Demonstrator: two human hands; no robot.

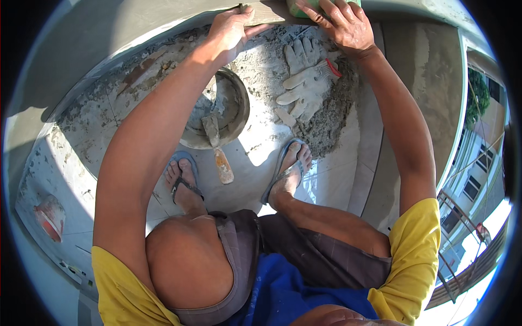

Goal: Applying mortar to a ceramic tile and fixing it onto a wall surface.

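Note:
At the top of the head view, my left hand (232, 31) grips the left end of a flat wooden strip (269, 13), thumb above and fingers under it. The strip lies along the grey plastered wall (163, 12). My right hand (348, 27) is closed over a light green block-like tool (298, 7) at the strip's right end; its far side is cut off by the picture's edge. Below my hands, a round mortar pan (243, 103) holds grey mortar. A trowel (220, 157) with a worn wooden handle leans over its near rim.
Dirty white work gloves (310, 81) lie on a heap of grey mortar (331, 125) at right. A red and white container (50, 217) stands far left. My sandalled feet are near the pan. A ledge (435, 81) runs along the right, with bamboo poles (451, 266) and buildings beyond.

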